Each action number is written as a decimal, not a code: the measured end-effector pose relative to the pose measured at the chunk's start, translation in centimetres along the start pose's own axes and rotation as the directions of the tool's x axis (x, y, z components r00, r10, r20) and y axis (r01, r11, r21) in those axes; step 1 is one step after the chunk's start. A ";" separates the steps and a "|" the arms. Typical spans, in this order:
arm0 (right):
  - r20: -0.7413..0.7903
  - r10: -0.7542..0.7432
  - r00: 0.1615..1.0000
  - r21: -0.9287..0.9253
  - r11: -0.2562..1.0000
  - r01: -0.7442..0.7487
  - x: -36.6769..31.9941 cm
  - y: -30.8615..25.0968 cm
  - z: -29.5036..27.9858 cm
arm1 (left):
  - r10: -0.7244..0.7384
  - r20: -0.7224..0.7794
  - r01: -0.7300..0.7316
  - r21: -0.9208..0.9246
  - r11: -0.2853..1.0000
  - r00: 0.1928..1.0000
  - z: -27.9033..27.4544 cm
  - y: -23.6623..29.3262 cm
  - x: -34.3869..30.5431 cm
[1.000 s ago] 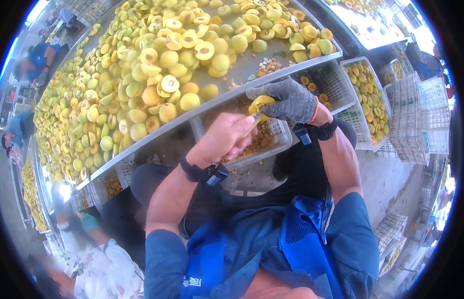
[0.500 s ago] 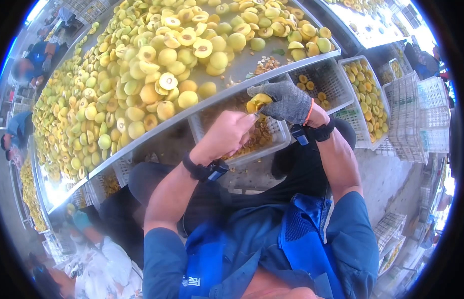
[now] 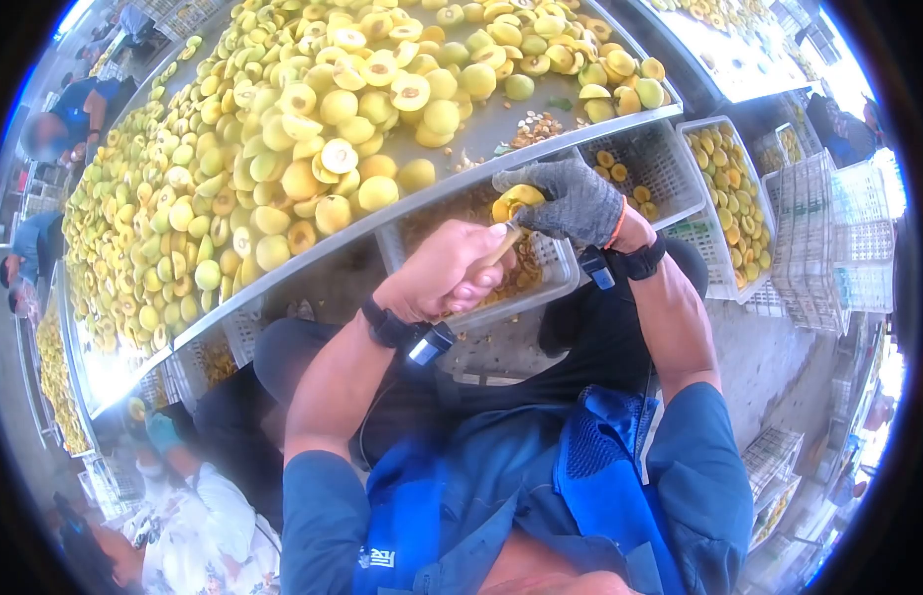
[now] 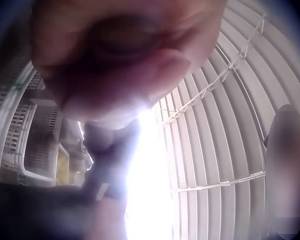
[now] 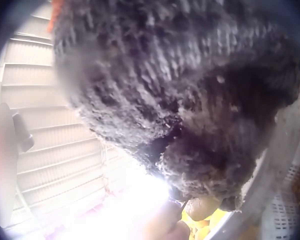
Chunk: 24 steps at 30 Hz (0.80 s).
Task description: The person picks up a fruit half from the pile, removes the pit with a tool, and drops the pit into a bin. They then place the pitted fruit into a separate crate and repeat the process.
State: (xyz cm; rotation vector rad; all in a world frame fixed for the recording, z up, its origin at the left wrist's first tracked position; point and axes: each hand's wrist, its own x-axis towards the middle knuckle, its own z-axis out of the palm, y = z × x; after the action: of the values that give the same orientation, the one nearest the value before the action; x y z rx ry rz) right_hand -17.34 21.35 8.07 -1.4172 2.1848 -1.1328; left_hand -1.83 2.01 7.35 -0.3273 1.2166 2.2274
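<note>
My bare left hand (image 3: 444, 270) has its fingers curled round the light-coloured handle (image 3: 500, 248) of a small tool. The tool's upper end meets a yellow fruit piece (image 3: 517, 201), pinched by my right hand (image 3: 577, 203) in a grey knitted glove. Both hands are just off the table's metal edge, above a crate of scraps (image 3: 556, 283). Bare curled fingers (image 4: 125, 65) fill the top of the left wrist view, the tool's working end not visible there. In the right wrist view the glove (image 5: 180, 95) covers most of the fruit (image 5: 202, 207).
Halved yellow-green fruits (image 3: 273, 129) heap the metal table (image 3: 471, 149), beside a small pile of pits (image 3: 534, 130). A crate of fruit (image 3: 729, 198) and stacked white crates (image 3: 813, 233) stand at the right. Another person in a patterned top (image 3: 209, 531) sits at the lower left.
The bare hand has shifted slightly left and turned, so more of the tool's handle shows. The gloved hand stays almost in place, still gripping the fruit.
</note>
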 end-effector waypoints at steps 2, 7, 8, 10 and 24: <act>0.036 0.068 0.997 0.131 0.989 -0.072 0.4 -0.3 -0.4 | -0.010 0.082 0.018 -0.097 0.995 0.997 -0.7 -0.1 0.1; 0.045 0.136 0.990 0.321 0.936 -0.144 -0.1 0.5 -1.0 | 0.082 0.305 -0.018 -0.207 0.978 0.949 -2.5 -0.9 0.2; 0.051 0.185 0.982 0.340 0.921 -0.191 -0.4 1.6 -1.1 | 0.030 0.210 -0.044 0.064 0.997 0.977 -3.2 -0.9 0.5; 0.038 0.297 0.954 0.269 0.917 -0.296 -0.7 2.3 -1.2 | 0.006 -0.009 0.000 0.569 0.822 1.000 -4.5 -0.8 1.3; -0.600 0.298 0.743 -0.557 0.511 -0.655 -1.5 8.8 -8.9 | 0.588 -0.194 0.139 0.981 0.137 0.785 -2.3 -2.7 1.9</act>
State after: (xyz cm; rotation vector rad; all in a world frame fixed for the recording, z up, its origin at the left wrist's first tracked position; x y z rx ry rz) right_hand -27.72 28.42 7.01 -0.5952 3.3346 -0.3065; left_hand -1.89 1.89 3.33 -0.2098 2.9592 0.9436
